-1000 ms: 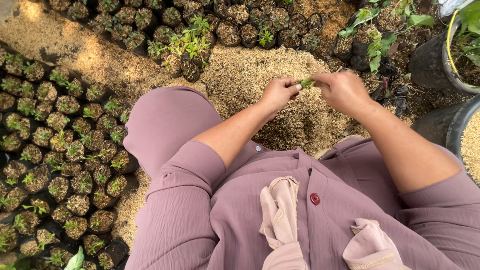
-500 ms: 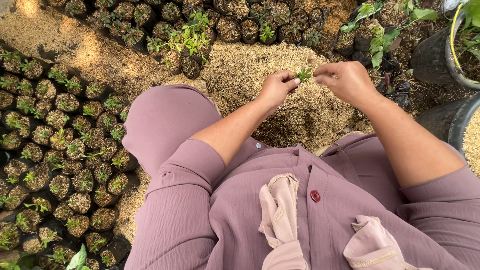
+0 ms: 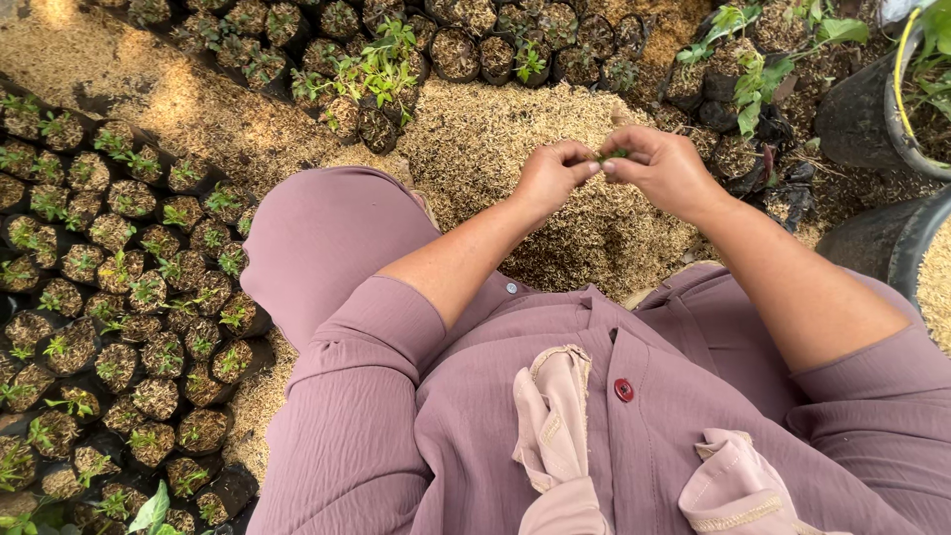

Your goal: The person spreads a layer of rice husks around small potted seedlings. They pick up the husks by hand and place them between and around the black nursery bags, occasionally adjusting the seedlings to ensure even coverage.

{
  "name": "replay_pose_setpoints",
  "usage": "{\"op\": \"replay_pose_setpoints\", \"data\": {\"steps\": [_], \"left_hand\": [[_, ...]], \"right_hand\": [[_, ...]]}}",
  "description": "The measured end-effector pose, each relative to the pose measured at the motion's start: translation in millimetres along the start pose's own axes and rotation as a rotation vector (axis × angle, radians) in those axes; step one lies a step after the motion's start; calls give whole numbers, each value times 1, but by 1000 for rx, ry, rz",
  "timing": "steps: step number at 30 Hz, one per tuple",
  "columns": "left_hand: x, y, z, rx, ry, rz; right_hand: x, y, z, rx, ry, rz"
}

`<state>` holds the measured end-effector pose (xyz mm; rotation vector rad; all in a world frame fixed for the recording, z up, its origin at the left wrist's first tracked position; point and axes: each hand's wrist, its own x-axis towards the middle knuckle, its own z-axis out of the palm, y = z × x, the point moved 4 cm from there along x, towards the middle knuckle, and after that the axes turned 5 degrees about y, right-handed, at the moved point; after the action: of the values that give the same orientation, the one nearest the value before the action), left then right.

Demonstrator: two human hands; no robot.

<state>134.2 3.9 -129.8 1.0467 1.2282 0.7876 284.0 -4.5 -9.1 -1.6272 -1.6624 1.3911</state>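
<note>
My left hand (image 3: 550, 178) and my right hand (image 3: 662, 168) meet above a heap of rice husks (image 3: 495, 129). Between their fingertips they pinch a small green seedling (image 3: 611, 156), mostly hidden by the fingers. Both forearms reach forward from mauve sleeves, and my left knee (image 3: 322, 238) in mauve cloth rises at the left of the heap.
Rows of small black nursery bags with seedlings (image 3: 119, 287) fill the left side. More bags (image 3: 475, 40) line the far edge. Taller leafy plants (image 3: 753, 69) stand at the back right, next to large dark pots (image 3: 872, 119). A tub (image 3: 906, 258) holding husks sits at the right.
Both hands have drawn closer together and the seedling has sunk between the fingers, showing less green than before.
</note>
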Motion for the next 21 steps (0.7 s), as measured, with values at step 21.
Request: {"op": "replay_pose_setpoints", "data": {"steps": [21], "left_hand": [[12,3,0,42,-136,-81]], "right_hand": [[5,28,-2,240,26,83]]}}
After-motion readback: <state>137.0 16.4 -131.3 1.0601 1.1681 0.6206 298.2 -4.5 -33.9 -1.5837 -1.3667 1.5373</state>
